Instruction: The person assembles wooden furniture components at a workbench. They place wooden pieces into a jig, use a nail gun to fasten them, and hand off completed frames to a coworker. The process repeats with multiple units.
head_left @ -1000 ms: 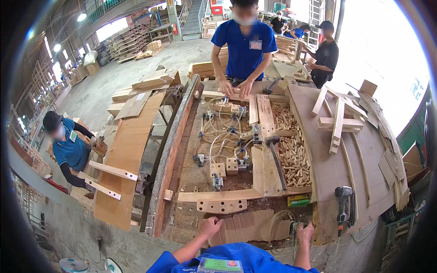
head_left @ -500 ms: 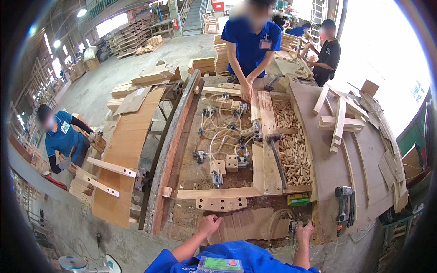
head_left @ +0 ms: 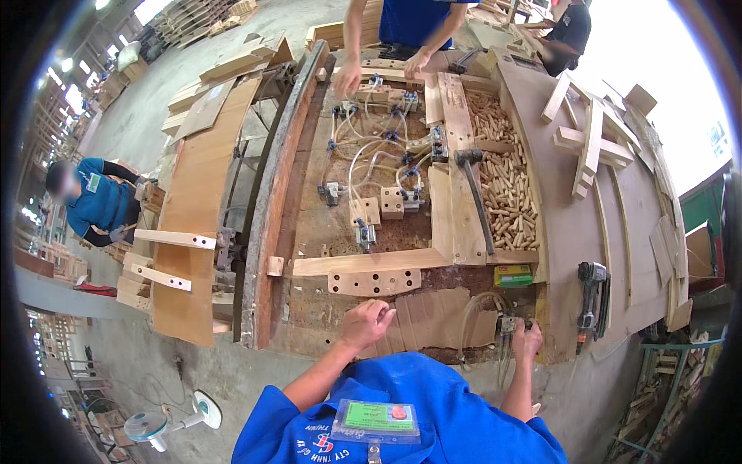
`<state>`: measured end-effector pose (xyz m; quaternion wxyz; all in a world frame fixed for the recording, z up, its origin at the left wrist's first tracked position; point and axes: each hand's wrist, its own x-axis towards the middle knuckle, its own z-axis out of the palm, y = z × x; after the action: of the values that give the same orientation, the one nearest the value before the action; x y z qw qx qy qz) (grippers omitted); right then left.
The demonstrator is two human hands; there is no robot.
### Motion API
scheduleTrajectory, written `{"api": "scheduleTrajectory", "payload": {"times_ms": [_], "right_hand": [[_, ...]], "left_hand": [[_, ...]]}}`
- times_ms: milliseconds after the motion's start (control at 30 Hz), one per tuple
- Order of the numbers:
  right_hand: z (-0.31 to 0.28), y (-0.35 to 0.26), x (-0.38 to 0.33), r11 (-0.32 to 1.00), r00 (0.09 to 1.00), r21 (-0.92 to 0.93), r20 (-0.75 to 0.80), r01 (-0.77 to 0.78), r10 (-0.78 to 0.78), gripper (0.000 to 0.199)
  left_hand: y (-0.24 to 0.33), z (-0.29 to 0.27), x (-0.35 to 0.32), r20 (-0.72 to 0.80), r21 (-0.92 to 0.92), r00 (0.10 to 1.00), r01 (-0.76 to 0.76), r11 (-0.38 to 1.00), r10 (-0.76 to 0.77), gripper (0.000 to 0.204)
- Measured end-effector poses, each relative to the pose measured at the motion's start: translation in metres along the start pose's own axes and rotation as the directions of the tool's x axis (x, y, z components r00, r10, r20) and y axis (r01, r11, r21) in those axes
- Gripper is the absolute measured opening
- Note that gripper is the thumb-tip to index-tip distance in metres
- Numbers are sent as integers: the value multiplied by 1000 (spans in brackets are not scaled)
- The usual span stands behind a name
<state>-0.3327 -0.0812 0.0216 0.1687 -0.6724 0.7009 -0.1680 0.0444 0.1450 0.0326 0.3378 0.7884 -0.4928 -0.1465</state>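
My left hand (head_left: 367,323) is closed, with nothing visible in it, over the left edge of a brown cardboard sheet (head_left: 429,317). My right hand (head_left: 528,340) grips the handle of a small metal air valve (head_left: 507,325) with hoses, at the bench's near right corner. Beyond my left hand lies a curved wooden piece with several dark holes (head_left: 375,281). Past it a light wooden rail (head_left: 371,261) meets another wooden bar (head_left: 440,209) at the corner. Small air cylinders with wooden blocks (head_left: 369,210) and clear hoses (head_left: 386,143) sit inside this frame.
A hammer (head_left: 474,197) lies beside a bin of wooden dowels (head_left: 506,185). A green-yellow box (head_left: 513,275) sits near my right hand, and a nail gun (head_left: 591,301) further right. Across the bench, a co-worker's hands (head_left: 420,62) hover over the far rail. Another person (head_left: 100,199) works at left.
My view has tilted downward. My left hand has lifted from the cardboard and curled closed; my right hand stays at the valve. The co-worker's hands, together before, are now apart.
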Motion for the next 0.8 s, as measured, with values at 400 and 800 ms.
{"api": "scheduleTrajectory", "payload": {"times_ms": [400,800], "right_hand": [[-9,-15,8,996,993,11,84,-88,87,49],[-6,2,9,997,997,-40,38,-73,74,35]], "left_hand": [[-6,11,76,57,173,914,-406,897,402,54],[-14,27,88,182,193,872,-485,853,454,65]]}}
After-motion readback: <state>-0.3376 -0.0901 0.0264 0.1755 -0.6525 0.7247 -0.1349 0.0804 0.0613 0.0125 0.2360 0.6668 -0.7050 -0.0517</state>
